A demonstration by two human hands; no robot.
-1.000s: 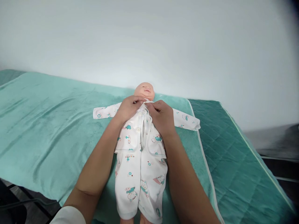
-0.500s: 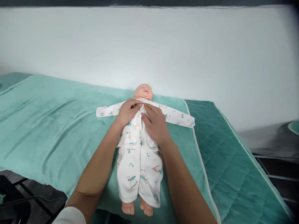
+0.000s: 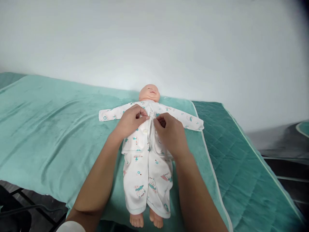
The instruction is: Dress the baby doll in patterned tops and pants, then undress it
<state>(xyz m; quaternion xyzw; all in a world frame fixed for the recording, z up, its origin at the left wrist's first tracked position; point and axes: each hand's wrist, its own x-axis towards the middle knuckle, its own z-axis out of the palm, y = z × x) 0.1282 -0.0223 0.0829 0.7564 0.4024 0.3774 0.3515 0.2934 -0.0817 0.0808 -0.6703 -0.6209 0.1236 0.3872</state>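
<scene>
A baby doll (image 3: 149, 93) lies on its back with its head at the wall side and its bare feet towards me. It wears a white printed shirt (image 3: 135, 141) with long sleeves stretched out sideways, and matching trousers (image 3: 137, 177). Down the chest the shirt's front edges stand slightly apart, and a button shows below my left hand. My left hand (image 3: 133, 120) pinches the left front edge at chest height. Across from it, my right hand (image 3: 170, 130) has its thumb and fingers closed on the other front edge.
Under the doll is a smooth light-green blanket (image 3: 60, 129) with a white hem. To the right lies a darker quilted cover (image 3: 229, 145). A pale wall (image 3: 154, 45) rises behind the bed. Dark metal bars (image 3: 33, 203) show at the lower left.
My hands have come down from the collar to mid-chest and moved a little apart. The right fingers, flat on the shirt before, are now curled into a pinch. My view has tilted down.
</scene>
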